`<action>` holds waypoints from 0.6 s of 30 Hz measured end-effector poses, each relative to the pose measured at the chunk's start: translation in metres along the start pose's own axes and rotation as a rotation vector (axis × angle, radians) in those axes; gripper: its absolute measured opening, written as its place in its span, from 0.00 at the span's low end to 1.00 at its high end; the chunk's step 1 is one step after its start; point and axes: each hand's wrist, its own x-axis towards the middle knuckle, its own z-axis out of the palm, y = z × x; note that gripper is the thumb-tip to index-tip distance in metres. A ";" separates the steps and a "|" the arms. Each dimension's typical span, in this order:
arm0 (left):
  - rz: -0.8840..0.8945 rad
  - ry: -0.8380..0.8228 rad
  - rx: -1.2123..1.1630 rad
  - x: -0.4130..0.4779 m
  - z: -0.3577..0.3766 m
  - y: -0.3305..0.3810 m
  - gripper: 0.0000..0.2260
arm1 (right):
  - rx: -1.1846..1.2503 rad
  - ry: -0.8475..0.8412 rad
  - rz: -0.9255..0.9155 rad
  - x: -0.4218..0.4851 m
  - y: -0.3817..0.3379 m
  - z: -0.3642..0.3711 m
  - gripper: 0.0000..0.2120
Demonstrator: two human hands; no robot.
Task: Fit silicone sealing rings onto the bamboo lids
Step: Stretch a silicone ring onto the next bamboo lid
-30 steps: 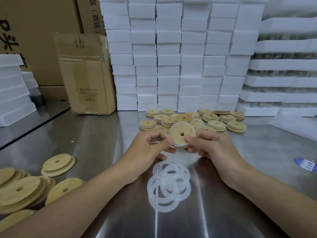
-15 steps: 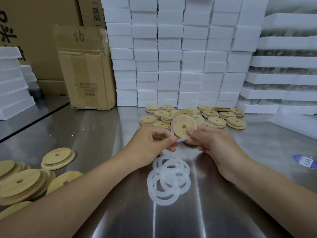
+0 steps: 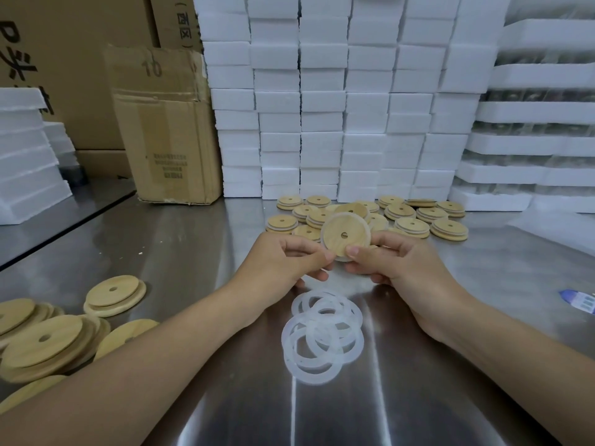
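A round bamboo lid (image 3: pixel 342 233) with a centre hole is held upright above the steel table, a translucent silicone ring round its rim. My left hand (image 3: pixel 283 260) pinches its lower left edge. My right hand (image 3: pixel 389 262) pinches the lower right edge, thumb on the lid's face. A loose heap of several white silicone rings (image 3: pixel 322 336) lies on the table just below the hands. Behind the lid sits a pile of lids with rings fitted (image 3: pixel 402 218). Bare bamboo lids (image 3: pixel 48 336) are heaped at the near left.
The steel table (image 3: pixel 193 259) carries a cardboard box (image 3: pixel 167 130) at the back left. Stacked white foam blocks (image 3: pixel 338 101) form a wall behind. Foam trays (image 3: pixel 541 140) stand at the right, and a small blue-and-white label (image 3: pixel 579 300) lies at the right edge.
The lid has been turned in my fingers and lifted slightly, and the ring now sits round more of its rim. The piles on the table have not moved.
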 end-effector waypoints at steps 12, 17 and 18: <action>-0.038 -0.027 -0.021 0.000 -0.001 0.002 0.07 | 0.165 0.033 0.138 0.009 -0.004 -0.012 0.15; -0.033 -0.020 -0.061 0.001 0.001 0.001 0.12 | -0.143 -0.083 0.027 0.000 -0.003 0.002 0.12; -0.017 -0.012 -0.050 0.000 0.002 0.000 0.11 | -0.155 -0.075 0.013 -0.002 -0.003 0.004 0.10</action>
